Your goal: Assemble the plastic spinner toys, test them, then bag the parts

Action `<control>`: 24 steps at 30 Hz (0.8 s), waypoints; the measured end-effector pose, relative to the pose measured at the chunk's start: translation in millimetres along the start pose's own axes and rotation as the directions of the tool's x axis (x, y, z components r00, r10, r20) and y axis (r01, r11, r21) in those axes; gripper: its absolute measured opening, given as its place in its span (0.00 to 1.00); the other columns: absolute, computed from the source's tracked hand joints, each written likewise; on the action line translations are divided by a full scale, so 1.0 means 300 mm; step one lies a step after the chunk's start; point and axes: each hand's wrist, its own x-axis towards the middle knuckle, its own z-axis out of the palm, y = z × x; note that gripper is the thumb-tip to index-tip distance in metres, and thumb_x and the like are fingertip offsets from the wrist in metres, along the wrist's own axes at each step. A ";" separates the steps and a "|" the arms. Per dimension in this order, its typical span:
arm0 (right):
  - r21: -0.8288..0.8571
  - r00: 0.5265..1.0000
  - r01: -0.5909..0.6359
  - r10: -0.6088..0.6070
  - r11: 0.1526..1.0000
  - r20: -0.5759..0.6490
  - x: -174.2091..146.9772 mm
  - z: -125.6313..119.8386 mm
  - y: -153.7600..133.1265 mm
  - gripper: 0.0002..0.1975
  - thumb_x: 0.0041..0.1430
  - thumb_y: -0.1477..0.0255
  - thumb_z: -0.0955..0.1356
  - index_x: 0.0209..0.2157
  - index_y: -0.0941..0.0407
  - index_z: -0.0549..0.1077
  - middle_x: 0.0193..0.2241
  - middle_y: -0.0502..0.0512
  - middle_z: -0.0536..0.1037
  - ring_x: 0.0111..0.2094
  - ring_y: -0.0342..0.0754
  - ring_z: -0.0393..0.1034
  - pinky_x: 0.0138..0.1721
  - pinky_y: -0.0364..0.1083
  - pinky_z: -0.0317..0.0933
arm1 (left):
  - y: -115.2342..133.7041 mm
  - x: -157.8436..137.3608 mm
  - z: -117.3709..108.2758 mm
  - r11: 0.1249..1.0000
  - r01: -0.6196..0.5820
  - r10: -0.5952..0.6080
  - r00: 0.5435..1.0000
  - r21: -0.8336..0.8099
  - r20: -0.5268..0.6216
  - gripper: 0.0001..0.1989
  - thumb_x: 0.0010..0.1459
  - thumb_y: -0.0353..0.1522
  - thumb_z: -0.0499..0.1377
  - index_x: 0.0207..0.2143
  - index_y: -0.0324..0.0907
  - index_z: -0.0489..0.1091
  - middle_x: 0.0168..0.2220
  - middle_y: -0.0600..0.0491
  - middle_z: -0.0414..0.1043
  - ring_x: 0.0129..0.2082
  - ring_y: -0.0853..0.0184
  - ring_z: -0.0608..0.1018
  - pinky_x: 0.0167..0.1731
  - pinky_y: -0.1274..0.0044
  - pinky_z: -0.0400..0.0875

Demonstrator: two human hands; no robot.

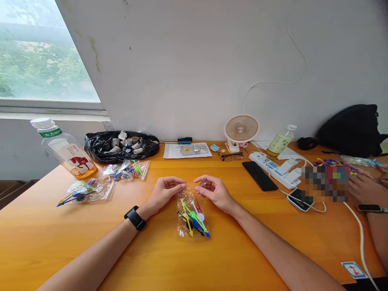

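A clear plastic bag (192, 232) hangs or lies at the middle of the table, its top edge between my two hands. Inside it are several clock hands (188, 216) in yellow, green, white, red, blue and black. My left hand (167, 192), with a black watch on the wrist, pinches the bag's upper left corner between thumb and fingers. Opposite it, my right hand (216, 195) pinches the upper right corner. Two similar bags lie to the left: one bag (100, 190) nearer, another bag (133, 170) behind it, both with coloured pieces inside.
At left stand a tea bottle (75, 155) and a black bag of scraps (91, 147). Along the wall are a screwdriver (184, 140), a fan (241, 129) and glasses (232, 156). To the right lie a phone (260, 176), a power strip (273, 169) and another person's hand (362, 190).
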 end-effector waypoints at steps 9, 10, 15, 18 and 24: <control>0.066 0.999 -0.029 0.027 0.997 0.028 0.020 -0.057 0.012 0.14 0.58 0.61 0.76 0.42 0.55 0.86 0.29 0.54 0.82 0.28 0.44 0.70 0.35 0.46 0.66 | -0.004 0.021 -0.054 0.998 -0.013 0.014 1.000 0.058 -0.016 0.15 0.52 0.41 0.74 0.39 0.41 0.85 0.40 0.45 0.85 0.39 0.60 0.84 0.43 0.72 0.79; 0.074 0.999 -0.030 0.028 0.997 0.026 0.021 -0.058 0.015 0.13 0.58 0.62 0.76 0.41 0.54 0.86 0.29 0.54 0.82 0.28 0.44 0.70 0.35 0.46 0.66 | -0.004 0.022 -0.056 0.998 -0.011 0.013 1.000 0.064 -0.018 0.15 0.52 0.41 0.74 0.39 0.41 0.85 0.40 0.45 0.85 0.40 0.60 0.84 0.44 0.72 0.79; 0.118 0.999 -0.023 0.020 0.993 0.025 0.020 -0.055 0.018 0.10 0.58 0.67 0.72 0.37 0.54 0.87 0.33 0.56 0.82 0.34 0.47 0.71 0.39 0.46 0.65 | 0.001 0.018 -0.060 0.999 -0.013 0.015 0.999 0.052 -0.033 0.12 0.55 0.39 0.70 0.38 0.40 0.85 0.40 0.45 0.85 0.42 0.56 0.84 0.47 0.69 0.79; 0.146 0.999 -0.022 0.018 0.989 0.026 0.016 -0.049 0.008 0.11 0.59 0.68 0.70 0.35 0.55 0.87 0.35 0.57 0.82 0.36 0.48 0.72 0.40 0.47 0.65 | 0.004 0.013 -0.058 1.000 -0.023 0.023 0.999 0.014 -0.023 0.12 0.58 0.38 0.67 0.37 0.40 0.85 0.41 0.44 0.85 0.45 0.56 0.83 0.49 0.69 0.77; 0.016 0.996 0.057 -0.056 0.998 -0.067 0.009 -0.018 -0.005 0.13 0.59 0.60 0.76 0.40 0.54 0.82 0.32 0.53 0.79 0.34 0.47 0.70 0.40 0.47 0.65 | 0.015 -0.001 -0.026 0.999 -0.007 0.010 0.997 0.039 -0.072 0.14 0.52 0.40 0.74 0.35 0.40 0.83 0.39 0.46 0.85 0.39 0.60 0.83 0.42 0.73 0.77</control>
